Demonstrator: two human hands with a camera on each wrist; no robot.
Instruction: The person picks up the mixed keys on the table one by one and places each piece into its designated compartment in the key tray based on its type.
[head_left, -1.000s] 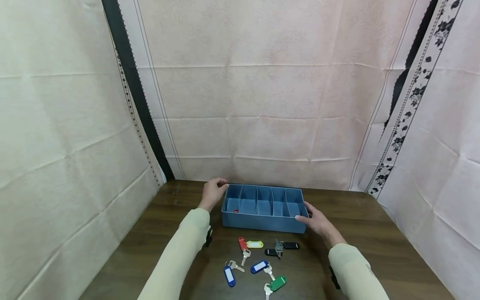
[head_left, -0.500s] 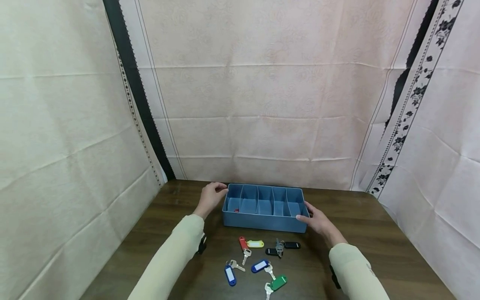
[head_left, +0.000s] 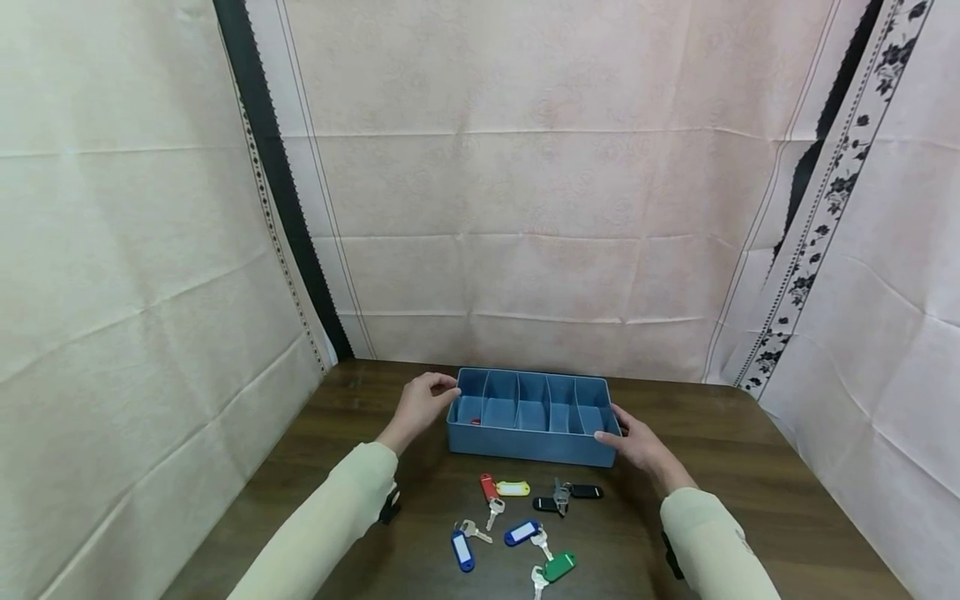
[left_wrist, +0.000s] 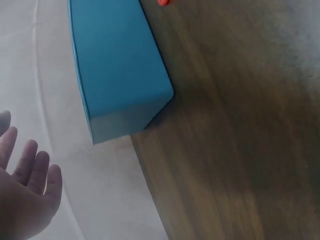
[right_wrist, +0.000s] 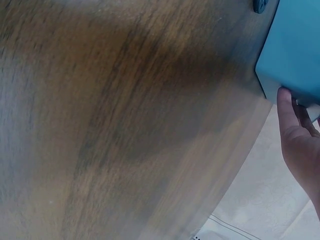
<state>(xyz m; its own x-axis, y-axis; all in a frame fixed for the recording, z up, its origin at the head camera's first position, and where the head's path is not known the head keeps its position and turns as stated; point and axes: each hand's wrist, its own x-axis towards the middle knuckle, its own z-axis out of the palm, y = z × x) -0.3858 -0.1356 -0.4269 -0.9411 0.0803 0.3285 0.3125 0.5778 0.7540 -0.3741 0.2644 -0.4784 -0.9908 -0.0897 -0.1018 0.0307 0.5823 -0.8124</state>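
A blue divided organizer box [head_left: 525, 446] stands toward the back of the table, with a small red thing [head_left: 476, 422] in its leftmost compartment. At the box's left end is my left hand [head_left: 420, 407], its thumb and fingers loosely bent right by the rim; in the left wrist view these fingers [left_wrist: 39, 172] show apart from the box and hold nothing visible. My right hand [head_left: 643, 446] holds the right end, thumb at the front corner and fingers behind the end wall. In the right wrist view a fingertip [right_wrist: 284, 95] touches that wall.
In front of the box lie keys with tags: red [head_left: 488, 487], yellow [head_left: 513, 489], black [head_left: 586, 492], green [head_left: 558, 567], and two blue, a left one [head_left: 462, 551] and a right one [head_left: 522, 532]. Pale cloth [head_left: 525, 208] hangs behind the wooden table [head_left: 735, 467].
My left forearm has swung left and its hand has dropped slightly along the box's left end. The right hand, box and keys keep their places, with a slight shift of the whole view.
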